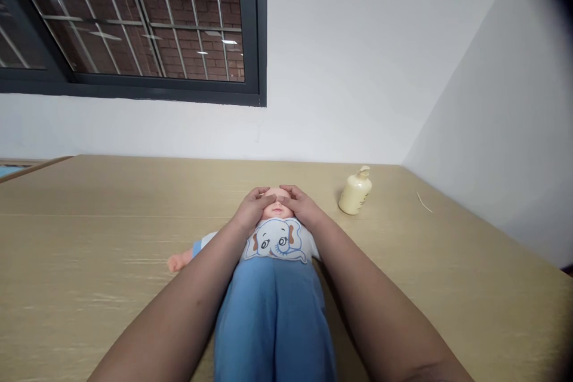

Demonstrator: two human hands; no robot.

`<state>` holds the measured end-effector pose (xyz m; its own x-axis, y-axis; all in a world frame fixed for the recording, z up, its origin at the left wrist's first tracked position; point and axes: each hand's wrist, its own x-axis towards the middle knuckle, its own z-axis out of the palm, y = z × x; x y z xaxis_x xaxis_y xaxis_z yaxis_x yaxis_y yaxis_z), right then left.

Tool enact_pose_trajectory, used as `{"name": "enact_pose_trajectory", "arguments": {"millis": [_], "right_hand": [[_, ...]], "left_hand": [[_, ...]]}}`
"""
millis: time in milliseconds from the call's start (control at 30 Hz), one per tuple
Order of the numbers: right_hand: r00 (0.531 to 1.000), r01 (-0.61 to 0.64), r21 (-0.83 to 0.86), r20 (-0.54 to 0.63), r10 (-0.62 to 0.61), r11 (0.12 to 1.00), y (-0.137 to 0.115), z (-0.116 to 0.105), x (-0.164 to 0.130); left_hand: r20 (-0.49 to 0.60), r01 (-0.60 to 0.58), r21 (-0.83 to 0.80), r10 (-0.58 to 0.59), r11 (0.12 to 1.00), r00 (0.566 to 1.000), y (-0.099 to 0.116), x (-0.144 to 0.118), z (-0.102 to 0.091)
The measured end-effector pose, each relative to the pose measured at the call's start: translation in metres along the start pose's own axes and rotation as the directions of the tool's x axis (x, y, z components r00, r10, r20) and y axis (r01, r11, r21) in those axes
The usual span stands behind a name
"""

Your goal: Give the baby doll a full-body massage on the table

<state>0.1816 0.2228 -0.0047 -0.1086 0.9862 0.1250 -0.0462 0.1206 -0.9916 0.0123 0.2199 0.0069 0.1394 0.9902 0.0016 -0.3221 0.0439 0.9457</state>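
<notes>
A baby doll [275, 310] lies on its back on the table, its legs toward me. It wears blue trousers and a white top with an elephant face [275, 242] on the chest. My left hand [254, 208] cups one side of the doll's head, thumb across its eye area. On the other side my right hand [299, 204] is curved round the head in the same way, its thumb close to the left one. The doll's mouth and chin show between my hands; its eyes are covered. One doll arm [181, 259] sticks out at the left.
A cream pump bottle [356, 192] stands on the wooden table [111, 203], right of the doll's head. Farther right lies a thin pale strip [424, 203]. Behind the table rises a white wall [335, 71] with a dark-framed barred window [255, 30].
</notes>
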Motion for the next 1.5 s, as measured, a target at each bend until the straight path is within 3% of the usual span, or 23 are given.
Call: {"name": "enact_pose_trajectory", "arguments": {"millis": [133, 367, 700, 967, 1267, 1500], "right_hand": [[0.999, 0.024, -0.07, -0.043, -0.027, 0.997, 0.006, 0.0, 0.006], [1.0, -0.005, -0.003, -0.031, 0.004, 1.0, 0.004, 0.0, 0.007], [0.978, -0.202, 0.237, 0.099, 0.183, 0.95, -0.015, -0.002, -0.01], [0.999, 0.027, -0.006, -0.023, -0.027, 1.0, 0.003, 0.0, 0.002], [0.999, 0.028, 0.003, -0.038, -0.028, 1.0, 0.01, -0.001, 0.01], [0.999, -0.04, 0.084, 0.013, 0.039, 0.996, 0.001, -0.003, 0.003]], "left_hand": [[-0.013, 0.002, 0.04, -0.002, 0.999, 1.0, 0.003, -0.002, 0.002], [-0.024, -0.006, 0.032, 0.006, 0.999, 1.0, -0.001, 0.003, 0.001], [-0.019, 0.017, -0.059, -0.018, 0.998, 1.0, -0.012, 0.014, -0.008], [-0.002, -0.001, 0.01, 0.001, 1.0, 1.0, 0.002, -0.001, 0.001], [-0.028, 0.002, 0.039, -0.001, 0.999, 1.0, 0.0, 0.003, 0.002], [-0.022, 0.014, -0.04, -0.015, 0.999, 1.0, -0.008, 0.011, -0.004]]}}
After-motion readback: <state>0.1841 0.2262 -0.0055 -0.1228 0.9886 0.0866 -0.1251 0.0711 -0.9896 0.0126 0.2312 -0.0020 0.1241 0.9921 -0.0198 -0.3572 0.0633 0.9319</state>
